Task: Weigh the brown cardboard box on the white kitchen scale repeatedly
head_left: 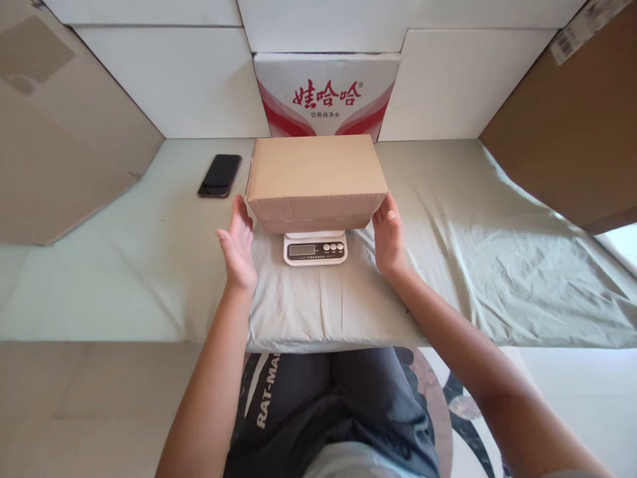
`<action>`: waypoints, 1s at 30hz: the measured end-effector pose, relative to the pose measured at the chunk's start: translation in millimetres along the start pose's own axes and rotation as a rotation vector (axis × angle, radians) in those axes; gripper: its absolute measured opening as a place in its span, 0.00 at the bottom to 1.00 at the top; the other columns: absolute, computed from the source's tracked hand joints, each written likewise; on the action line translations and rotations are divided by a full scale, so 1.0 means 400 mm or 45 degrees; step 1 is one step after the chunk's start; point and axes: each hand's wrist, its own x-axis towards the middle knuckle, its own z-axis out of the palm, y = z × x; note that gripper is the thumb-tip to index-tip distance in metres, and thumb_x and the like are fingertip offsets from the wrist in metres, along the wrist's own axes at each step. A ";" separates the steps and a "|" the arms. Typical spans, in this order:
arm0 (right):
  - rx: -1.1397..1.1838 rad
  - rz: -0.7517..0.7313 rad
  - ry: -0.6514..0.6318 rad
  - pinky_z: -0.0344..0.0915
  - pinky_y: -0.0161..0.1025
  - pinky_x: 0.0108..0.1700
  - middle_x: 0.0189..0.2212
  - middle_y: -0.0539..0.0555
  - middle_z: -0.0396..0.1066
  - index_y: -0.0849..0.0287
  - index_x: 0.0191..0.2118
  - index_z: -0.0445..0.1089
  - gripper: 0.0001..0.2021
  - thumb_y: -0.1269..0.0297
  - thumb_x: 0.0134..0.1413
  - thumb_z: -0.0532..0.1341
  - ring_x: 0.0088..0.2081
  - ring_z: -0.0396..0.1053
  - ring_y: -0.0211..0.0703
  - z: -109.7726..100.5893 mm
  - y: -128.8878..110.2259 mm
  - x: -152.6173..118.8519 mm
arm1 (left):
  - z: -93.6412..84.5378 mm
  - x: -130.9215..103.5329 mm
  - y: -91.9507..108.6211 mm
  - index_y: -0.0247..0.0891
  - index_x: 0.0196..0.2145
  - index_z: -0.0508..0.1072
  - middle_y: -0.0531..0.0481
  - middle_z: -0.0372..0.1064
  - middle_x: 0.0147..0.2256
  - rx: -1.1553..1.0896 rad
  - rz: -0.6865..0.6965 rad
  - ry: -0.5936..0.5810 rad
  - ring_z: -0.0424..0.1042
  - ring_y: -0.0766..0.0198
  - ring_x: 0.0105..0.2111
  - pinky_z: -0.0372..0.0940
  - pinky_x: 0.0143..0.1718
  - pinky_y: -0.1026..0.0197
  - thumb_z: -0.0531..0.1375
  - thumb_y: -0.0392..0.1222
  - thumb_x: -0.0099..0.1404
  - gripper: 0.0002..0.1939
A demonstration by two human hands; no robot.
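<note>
Scale [315, 249] display apparently unreadable, platform mostly hidden under carton [316, 169].

Around the brown box [316, 166], the widest passage over the desk [438, 192] opened toward 3 o'clock, up to the large carton [572, 126]. At 9 o'clock the phone [220, 176] blocked the low path, with the bigger carton [64, 133] well beyond it. The printed carton [326, 99] shut off 12 o'clock close behind, and white panels [174, 83] walled 11 and 1. The left hand [239, 249] occupied 8 o'clock, the right hand [389, 236] 4 o'clock. At 6 the scale [316, 257] jutted out, with bare cloth nearer the edge.
</note>
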 end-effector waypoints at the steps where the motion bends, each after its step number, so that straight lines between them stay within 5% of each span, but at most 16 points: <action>1: -0.001 0.006 -0.006 0.42 0.66 0.88 0.84 0.43 0.54 0.36 0.75 0.63 0.41 0.27 0.61 0.59 0.86 0.46 0.57 -0.001 0.002 0.001 | 0.003 -0.001 0.004 0.49 0.81 0.60 0.49 0.50 0.83 -0.012 -0.004 0.010 0.46 0.50 0.84 0.47 0.84 0.47 0.35 0.86 0.70 0.57; 30: -0.025 -0.058 -0.098 0.50 0.62 0.87 0.82 0.45 0.60 0.38 0.74 0.66 0.38 0.28 0.64 0.58 0.85 0.53 0.57 0.008 -0.023 -0.002 | 0.034 -0.013 0.028 0.49 0.75 0.71 0.43 0.58 0.80 -0.086 -0.056 0.024 0.50 0.45 0.83 0.45 0.84 0.42 0.46 0.86 0.69 0.53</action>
